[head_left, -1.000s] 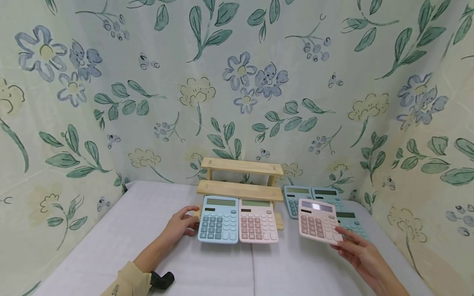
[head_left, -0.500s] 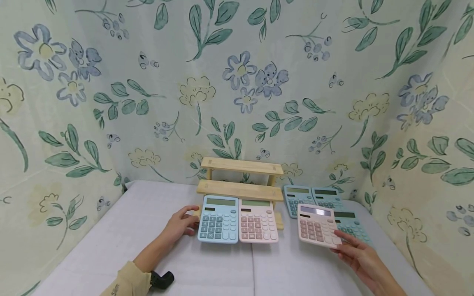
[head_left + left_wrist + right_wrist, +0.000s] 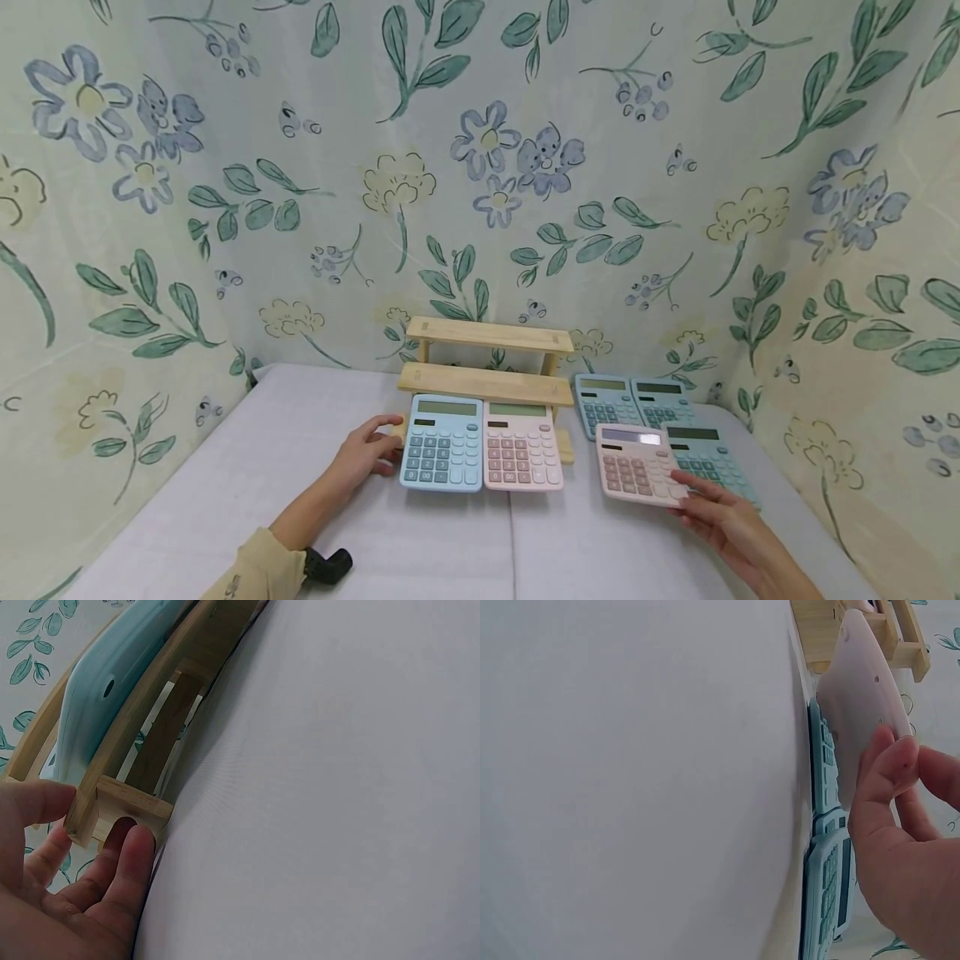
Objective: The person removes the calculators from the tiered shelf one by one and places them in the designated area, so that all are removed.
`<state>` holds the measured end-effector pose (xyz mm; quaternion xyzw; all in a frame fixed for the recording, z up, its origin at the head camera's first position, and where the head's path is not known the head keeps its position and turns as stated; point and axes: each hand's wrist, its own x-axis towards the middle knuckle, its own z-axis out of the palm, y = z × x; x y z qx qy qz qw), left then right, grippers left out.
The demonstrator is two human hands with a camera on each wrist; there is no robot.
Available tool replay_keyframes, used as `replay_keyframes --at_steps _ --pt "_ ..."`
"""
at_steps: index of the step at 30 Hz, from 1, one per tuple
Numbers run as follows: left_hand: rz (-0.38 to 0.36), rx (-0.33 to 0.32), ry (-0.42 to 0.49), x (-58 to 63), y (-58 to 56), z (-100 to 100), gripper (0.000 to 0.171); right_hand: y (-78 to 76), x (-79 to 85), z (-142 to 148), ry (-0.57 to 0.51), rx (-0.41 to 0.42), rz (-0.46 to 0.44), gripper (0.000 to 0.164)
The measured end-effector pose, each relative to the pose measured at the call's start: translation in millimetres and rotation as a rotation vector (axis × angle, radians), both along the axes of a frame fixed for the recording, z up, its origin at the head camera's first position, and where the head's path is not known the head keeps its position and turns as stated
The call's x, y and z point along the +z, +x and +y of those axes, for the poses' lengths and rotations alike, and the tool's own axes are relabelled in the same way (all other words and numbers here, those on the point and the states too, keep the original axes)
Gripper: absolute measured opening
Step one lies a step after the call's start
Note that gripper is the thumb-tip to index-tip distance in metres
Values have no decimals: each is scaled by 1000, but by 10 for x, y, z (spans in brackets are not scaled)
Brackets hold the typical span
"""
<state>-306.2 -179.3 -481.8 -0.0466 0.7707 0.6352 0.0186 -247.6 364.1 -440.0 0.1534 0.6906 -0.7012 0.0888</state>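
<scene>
My right hand (image 3: pixel 717 517) pinches a pink calculator (image 3: pixel 636 483) by its lower right corner, held tilted above the table with its keys facing me. In the right wrist view, the back of that pink calculator (image 3: pixel 853 712) shows, with fingertips at its edge. My left hand (image 3: pixel 365 454) grips the left end of a wooden tiered stand (image 3: pixel 480 383); in the left wrist view the fingers (image 3: pixel 131 870) curl around the end of its wooden slat (image 3: pixel 112 750). On the stand's lowest tier lean a light blue calculator (image 3: pixel 442 446) and, right beside it, another pink calculator (image 3: pixel 522 450).
Right of the stand, several blue calculators lie on the white-covered table (image 3: pixel 315 417): one at the back (image 3: pixel 603 400), a neighbouring blue calculator (image 3: pixel 663 402), and a nearer blue calculator (image 3: pixel 708 458) partly behind the held one. A flowered curtain (image 3: pixel 480 167) surrounds the table.
My right hand has lowered the pink calculator and shifted it slightly left, uncovering more of the nearer blue calculator behind it. My left hand stays at the stand's end.
</scene>
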Motion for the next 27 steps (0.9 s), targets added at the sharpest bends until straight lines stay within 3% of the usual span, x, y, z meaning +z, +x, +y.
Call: replay_keyframes --at_steps 27 --pt "6 15 4 -12 -2 9 42 -66 -71 44 -17 -8 -62 69"
